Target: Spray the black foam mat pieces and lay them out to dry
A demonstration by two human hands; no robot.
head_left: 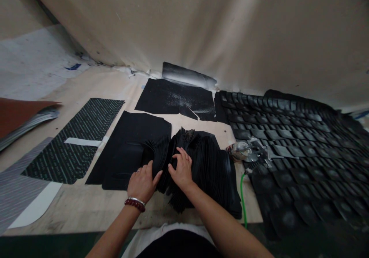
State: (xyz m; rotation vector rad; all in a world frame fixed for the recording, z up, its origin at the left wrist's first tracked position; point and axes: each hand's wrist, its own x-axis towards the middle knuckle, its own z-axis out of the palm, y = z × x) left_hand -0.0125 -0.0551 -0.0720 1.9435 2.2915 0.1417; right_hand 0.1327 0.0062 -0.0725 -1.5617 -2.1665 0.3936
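A thick row of thin black sheets point(204, 166) leans and fans out across the near middle of the table. My left hand point(142, 183), with a red bead bracelet and a silver bangle at its wrist, rests on the left part of the row, fingers apart. On the middle of the row lies my right hand point(182, 167), its fingers spread and bent over the sheet edges. Flat black sheets point(123, 146) lie under and left of the fanned ones. Whether any single sheet is held cannot be made out.
A spray gun point(253, 150) with a green hose point(243, 200) is right of the row. Overlapping black pieces point(300, 158) cover the right side. Patterned sheets point(77, 143) and a brown sheet point(23, 116) are at left. Another black sheet point(173, 96) lies near the hanging beige covering point(173, 23).
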